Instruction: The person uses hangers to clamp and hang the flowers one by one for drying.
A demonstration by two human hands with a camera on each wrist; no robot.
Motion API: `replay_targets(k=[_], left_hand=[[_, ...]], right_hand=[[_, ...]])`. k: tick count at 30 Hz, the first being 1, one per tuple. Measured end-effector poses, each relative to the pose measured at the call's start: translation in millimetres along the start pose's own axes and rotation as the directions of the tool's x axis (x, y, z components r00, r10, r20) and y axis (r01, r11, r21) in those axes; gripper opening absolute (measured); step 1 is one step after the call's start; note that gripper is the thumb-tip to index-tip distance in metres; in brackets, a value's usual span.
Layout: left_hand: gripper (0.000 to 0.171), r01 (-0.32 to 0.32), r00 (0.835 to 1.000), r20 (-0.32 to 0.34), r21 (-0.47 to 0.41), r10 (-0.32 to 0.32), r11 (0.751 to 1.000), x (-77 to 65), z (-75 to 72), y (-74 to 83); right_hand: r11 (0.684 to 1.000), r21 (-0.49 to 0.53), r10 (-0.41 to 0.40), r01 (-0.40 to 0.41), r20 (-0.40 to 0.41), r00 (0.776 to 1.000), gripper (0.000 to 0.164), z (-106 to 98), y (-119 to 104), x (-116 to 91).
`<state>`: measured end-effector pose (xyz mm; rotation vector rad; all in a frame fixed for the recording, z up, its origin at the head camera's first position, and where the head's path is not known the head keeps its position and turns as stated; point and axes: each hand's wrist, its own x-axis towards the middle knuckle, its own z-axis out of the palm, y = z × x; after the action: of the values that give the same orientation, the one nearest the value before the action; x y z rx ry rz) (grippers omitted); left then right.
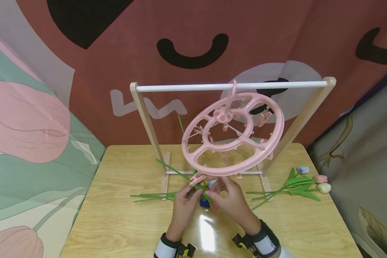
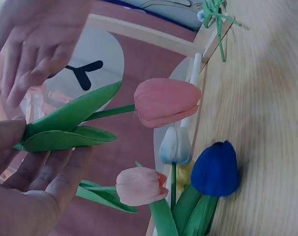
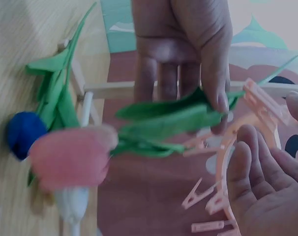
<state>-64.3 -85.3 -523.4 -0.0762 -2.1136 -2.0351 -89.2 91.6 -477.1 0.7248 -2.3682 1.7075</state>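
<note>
A pink tulip [image 2: 167, 102] with green leaves hangs below the rim of a round pink clip hanger [image 1: 193, 165]. My left hand [image 1: 184, 208] pinches its leaves and stem between thumb and fingers. A pink clothespin [image 1: 197, 178] on the hanger's near side meets the stem just past those fingers; whether it bites the stem I cannot tell. My right hand [image 1: 233, 200] is close by on the other side, fingers loosely extended beside the clothespin and rim, gripping nothing visible. A paler pink tulip [image 2: 139, 187] also hangs near the hanger in the left wrist view.
The hanger hooks onto a white rod [image 1: 187, 87] of a wooden stand [image 1: 148, 125]. Blue [image 2: 215, 169] and white [image 2: 175, 146] tulips lie on the table beneath the hands. More tulips [image 1: 296, 186] lie at the right. Several loose clothespins [image 3: 208, 226] dangle from the hanger.
</note>
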Motion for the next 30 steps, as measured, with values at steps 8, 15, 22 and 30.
replay_targets(k=[8,15,22,30], left_hand=[[0.029,-0.019,0.999,-0.040,-0.001,0.019,1.000,7.1,-15.8,-2.8],[0.024,-0.024,0.997,-0.070,0.048,0.027,0.999,14.2,-30.0,-3.3],[0.023,-0.029,0.996,-0.084,0.044,0.033,0.999,25.4,-38.7,-7.0],[0.016,-0.028,0.995,-0.089,0.056,0.033,0.998,37.7,-40.8,-3.3]], right_hand=[[0.997,-0.024,0.072,-0.072,-0.003,0.997,0.034,-18,17,-17],[0.994,-0.058,0.091,-0.096,-0.082,0.992,0.022,-35,29,-26],[0.987,-0.086,0.126,-0.135,-0.097,0.987,0.014,-42,38,-30],[0.956,-0.263,0.112,-0.132,-0.087,0.990,0.013,-49,50,-37]])
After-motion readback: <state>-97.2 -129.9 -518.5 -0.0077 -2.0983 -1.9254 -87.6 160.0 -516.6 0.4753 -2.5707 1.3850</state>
